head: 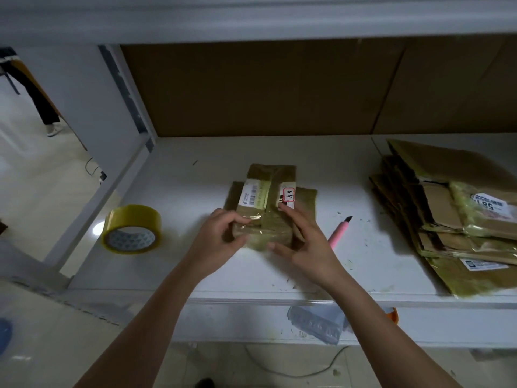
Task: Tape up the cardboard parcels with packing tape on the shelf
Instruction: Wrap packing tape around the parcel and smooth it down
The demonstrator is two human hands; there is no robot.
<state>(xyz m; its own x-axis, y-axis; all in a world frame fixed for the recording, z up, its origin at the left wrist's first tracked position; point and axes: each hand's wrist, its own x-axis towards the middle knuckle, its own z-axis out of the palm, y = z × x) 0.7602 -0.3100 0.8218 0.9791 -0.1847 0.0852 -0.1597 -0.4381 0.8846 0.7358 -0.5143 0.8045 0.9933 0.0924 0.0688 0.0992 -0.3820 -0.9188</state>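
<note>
Both forearms reach up from the bottom of my view to a small brown cardboard parcel wrapped in glossy tape [265, 217], which sits mid-shelf on the white metal shelf [195, 264] with a flattened piece of cardboard under it. My left hand [221, 236] has its fingers curled on the parcel's near-left corner, index and thumb seeming to pinch a shiny tape end there. My right hand [302, 242] is spread, fingers straight, index tip touching the parcel's top by the red-bordered label and thumb near the front face; it clamps nothing.

The parcel's long axis runs away from me, near end between the 2 hands, so both are about equally close, and I judge the coming move to be smoothing the tape down along that near end.

A yellow roll of packing tape [131, 229] stands well to the left, nearer my left hand. A pink utility knife [340, 232] lies just right of my right hand, blade pointing away. At the far right is a stack of flattened, taped cardboard parcels [453, 219], which are probably next.
</note>
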